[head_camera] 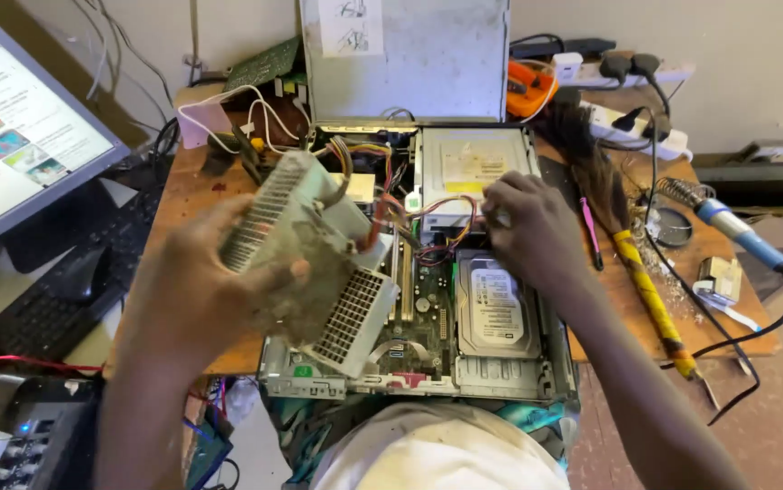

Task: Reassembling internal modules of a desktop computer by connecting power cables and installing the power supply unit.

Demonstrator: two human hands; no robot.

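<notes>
We look down on an opened desktop computer case lying flat on a wooden workbench, and every other place here is told from that case. Over its left half, our left hand is clamped around a dusty grey power supply unit, fingers wrapped along its near side and thumb pressed on its grimy face. The unit is tilted, lifted clear of the case floor, its vented grilles facing up and toward us. A bundle of coloured wires runs from it into the middle of the case, across the green motherboard.

Our right hand sits over the case's far right portion, fingers curled down at the near edge of the optical drive; we cannot tell whether they pinch a connector or only press on it. Just nearer to us than that hand, a hard drive lies flat in its bay.

The case's raised lid stands upright at its far edge. To the right of the case lie a brush with a yellow handle and a blue-handled soldering iron. To the left stand a lit monitor and a black keyboard.
</notes>
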